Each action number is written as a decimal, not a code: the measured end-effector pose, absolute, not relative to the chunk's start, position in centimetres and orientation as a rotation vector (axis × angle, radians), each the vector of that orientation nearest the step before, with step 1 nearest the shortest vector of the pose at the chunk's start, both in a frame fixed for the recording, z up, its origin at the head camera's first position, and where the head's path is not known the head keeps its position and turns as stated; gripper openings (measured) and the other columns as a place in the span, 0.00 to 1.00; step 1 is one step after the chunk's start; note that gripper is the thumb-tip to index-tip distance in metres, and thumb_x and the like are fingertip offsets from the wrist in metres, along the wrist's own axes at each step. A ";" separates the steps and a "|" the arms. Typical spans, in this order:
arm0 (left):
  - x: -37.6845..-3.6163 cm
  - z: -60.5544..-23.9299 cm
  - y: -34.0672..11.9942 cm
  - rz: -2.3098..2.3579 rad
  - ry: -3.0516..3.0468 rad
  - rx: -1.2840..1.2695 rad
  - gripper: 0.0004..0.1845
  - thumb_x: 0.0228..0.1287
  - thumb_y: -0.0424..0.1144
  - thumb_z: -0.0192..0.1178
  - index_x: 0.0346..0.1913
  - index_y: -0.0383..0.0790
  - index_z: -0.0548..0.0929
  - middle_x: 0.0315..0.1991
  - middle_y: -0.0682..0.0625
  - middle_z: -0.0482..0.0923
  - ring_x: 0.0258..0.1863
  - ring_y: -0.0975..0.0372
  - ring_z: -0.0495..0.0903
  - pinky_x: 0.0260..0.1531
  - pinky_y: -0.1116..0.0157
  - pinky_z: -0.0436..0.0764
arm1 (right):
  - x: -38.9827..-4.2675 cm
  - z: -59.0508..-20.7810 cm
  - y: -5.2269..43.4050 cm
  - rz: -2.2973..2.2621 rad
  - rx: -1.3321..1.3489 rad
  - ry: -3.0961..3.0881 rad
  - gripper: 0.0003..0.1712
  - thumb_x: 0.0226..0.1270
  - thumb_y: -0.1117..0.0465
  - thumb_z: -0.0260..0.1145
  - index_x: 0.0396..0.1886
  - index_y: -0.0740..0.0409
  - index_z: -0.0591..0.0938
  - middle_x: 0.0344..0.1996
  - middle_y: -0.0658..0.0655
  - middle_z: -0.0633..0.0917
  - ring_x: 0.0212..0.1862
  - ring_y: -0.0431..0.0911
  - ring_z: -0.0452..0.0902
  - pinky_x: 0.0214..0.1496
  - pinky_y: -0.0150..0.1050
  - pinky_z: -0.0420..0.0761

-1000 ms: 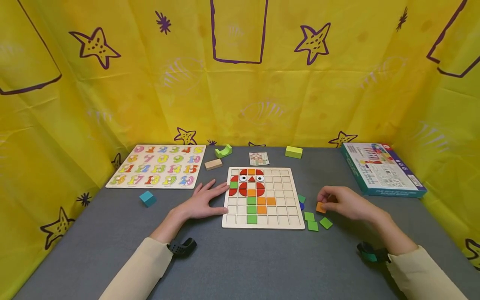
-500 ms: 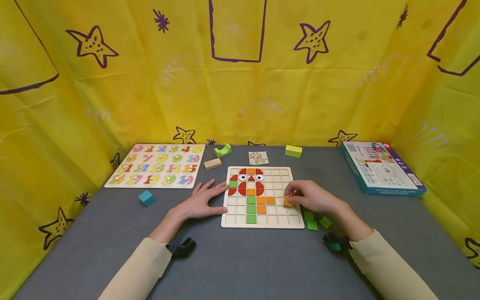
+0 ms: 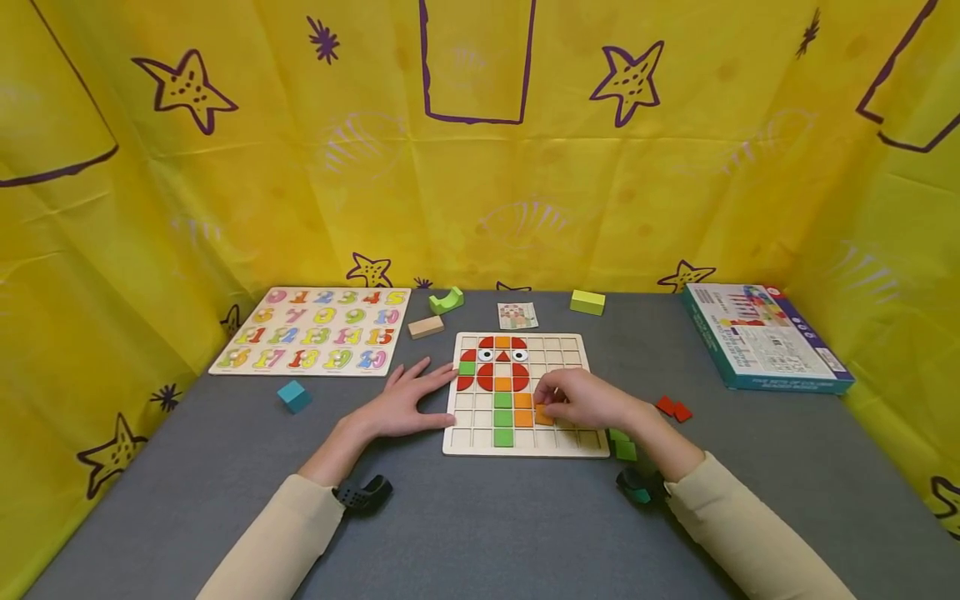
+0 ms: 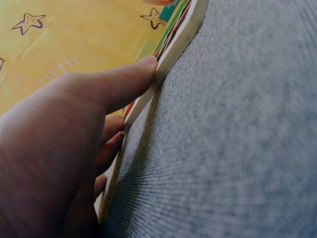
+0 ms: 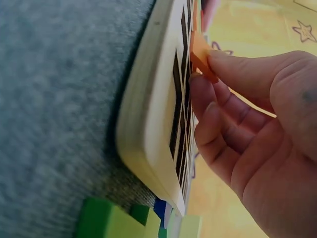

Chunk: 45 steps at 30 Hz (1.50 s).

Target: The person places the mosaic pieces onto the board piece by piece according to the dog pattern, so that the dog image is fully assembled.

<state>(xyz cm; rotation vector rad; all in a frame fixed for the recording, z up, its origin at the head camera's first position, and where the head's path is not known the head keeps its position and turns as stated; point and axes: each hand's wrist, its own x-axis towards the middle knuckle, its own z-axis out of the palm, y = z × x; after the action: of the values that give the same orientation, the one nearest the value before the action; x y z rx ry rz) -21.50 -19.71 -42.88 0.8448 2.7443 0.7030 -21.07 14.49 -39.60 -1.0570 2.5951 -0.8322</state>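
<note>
the right hand (image 3: 581, 400) pinches an orange square tile (image 3: 543, 414) between thumb and fingertips, holding it just over the wooden grid board (image 3: 525, 446), right beside the orange tiles already laid in its lower rows. the left hand (image 3: 405, 400) lies flat and relaxed on the grey worktop (image 3: 480, 525), fingertips touching the board's left edge. spare green tiles (image 3: 622, 446) sit under the right wrist.

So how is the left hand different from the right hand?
The left hand lies flat on the table, fingers straight against the board's edge; the right hand hovers over the board. The left hand holds nothing; the right hand pinches an orange tile. Both have cream sleeves.
</note>
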 end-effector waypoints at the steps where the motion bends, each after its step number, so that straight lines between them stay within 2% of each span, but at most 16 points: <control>1: -21.5 -42.9 -19.7 0.702 2.745 0.845 0.45 0.65 0.64 0.62 0.79 0.48 0.62 0.79 0.52 0.55 0.79 0.46 0.40 0.70 0.38 0.34 | -21.0 -39.6 14.5 -0.829 -1.060 2.594 0.04 0.68 0.66 0.70 0.37 0.54 0.84 0.30 0.44 0.80 0.35 0.40 0.74 0.41 0.38 0.78; 12: -21.5 -43.2 -19.8 0.707 2.746 0.855 0.45 0.65 0.64 0.62 0.79 0.49 0.63 0.79 0.53 0.55 0.79 0.46 0.41 0.71 0.38 0.34 | -20.6 -39.8 14.8 -0.789 -1.124 2.607 0.04 0.67 0.63 0.71 0.40 0.55 0.85 0.34 0.44 0.80 0.36 0.39 0.74 0.42 0.38 0.78; 25: -21.4 -43.0 -19.8 0.708 2.745 0.838 0.45 0.65 0.64 0.62 0.79 0.48 0.62 0.79 0.53 0.55 0.79 0.46 0.40 0.71 0.38 0.34 | -21.8 -38.4 18.4 -0.886 -0.851 2.699 0.09 0.68 0.65 0.70 0.46 0.60 0.84 0.33 0.49 0.81 0.36 0.46 0.75 0.39 0.41 0.78; 35: -21.5 -42.9 -19.6 0.704 2.742 0.836 0.45 0.65 0.63 0.62 0.79 0.49 0.62 0.79 0.52 0.55 0.79 0.46 0.40 0.71 0.38 0.34 | -22.8 -38.5 21.5 -0.881 -0.744 2.752 0.12 0.69 0.64 0.70 0.49 0.63 0.84 0.40 0.52 0.83 0.40 0.48 0.77 0.47 0.46 0.80; 45: -21.4 -42.7 -19.7 0.714 2.742 0.846 0.45 0.65 0.63 0.62 0.79 0.47 0.62 0.79 0.51 0.55 0.79 0.45 0.41 0.70 0.37 0.35 | -23.0 -39.6 22.6 -0.806 -0.677 2.712 0.12 0.67 0.64 0.72 0.48 0.61 0.84 0.39 0.52 0.83 0.40 0.47 0.76 0.48 0.47 0.79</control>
<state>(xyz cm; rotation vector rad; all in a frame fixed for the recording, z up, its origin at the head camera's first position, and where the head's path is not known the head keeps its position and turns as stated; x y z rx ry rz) -21.36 -19.70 -42.71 0.8456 2.7422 0.7140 -23.04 22.57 -39.61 -0.6769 2.7124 -0.8060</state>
